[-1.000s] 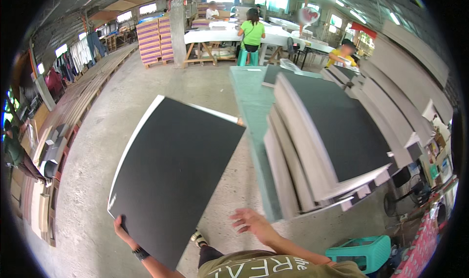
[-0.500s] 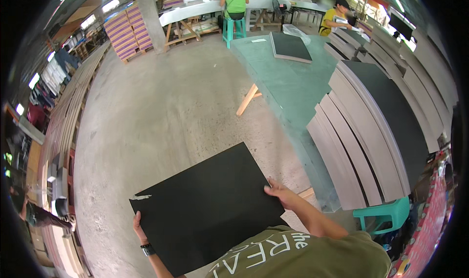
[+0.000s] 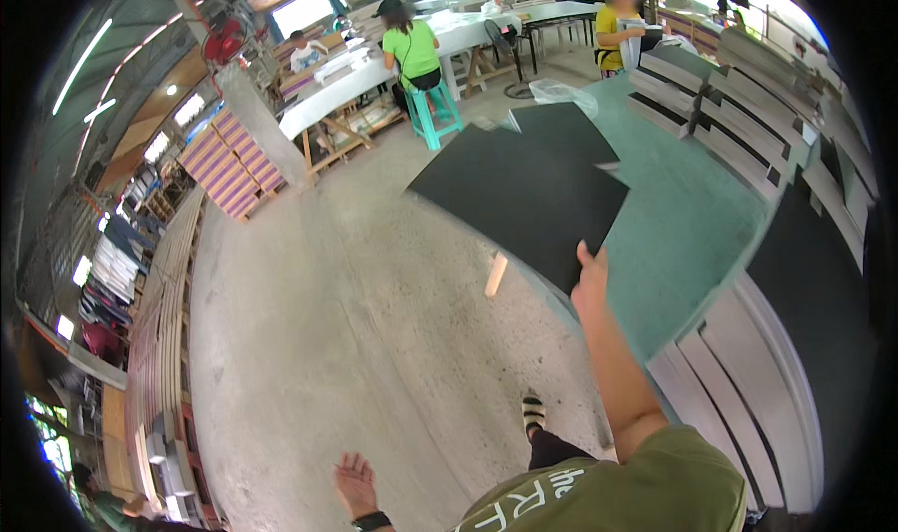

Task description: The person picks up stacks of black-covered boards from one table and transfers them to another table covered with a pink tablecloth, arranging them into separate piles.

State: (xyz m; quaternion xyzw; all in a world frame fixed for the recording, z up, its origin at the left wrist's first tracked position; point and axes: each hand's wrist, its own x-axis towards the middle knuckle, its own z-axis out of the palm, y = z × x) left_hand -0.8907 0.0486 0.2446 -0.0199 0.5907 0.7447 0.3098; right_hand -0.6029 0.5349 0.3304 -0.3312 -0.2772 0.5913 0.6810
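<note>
My right hand (image 3: 590,275) grips flat, matte-black, straight-edged sheet (image 3: 524,195), upper centre, by smooth green tabletop (image 3: 683,242). My left hand (image 3: 355,483), lower centre-left: released, palm open.

Workshop, concrete floor (image 3: 309,326), green worktable (image 3: 692,237) at right bearing stacked boards (image 3: 669,87), people (image 3: 413,53) at far white tables (image 3: 323,104)

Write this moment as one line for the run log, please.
right hand: holds black sheet | left hand: open, empty | grey stacks: on green table
</note>
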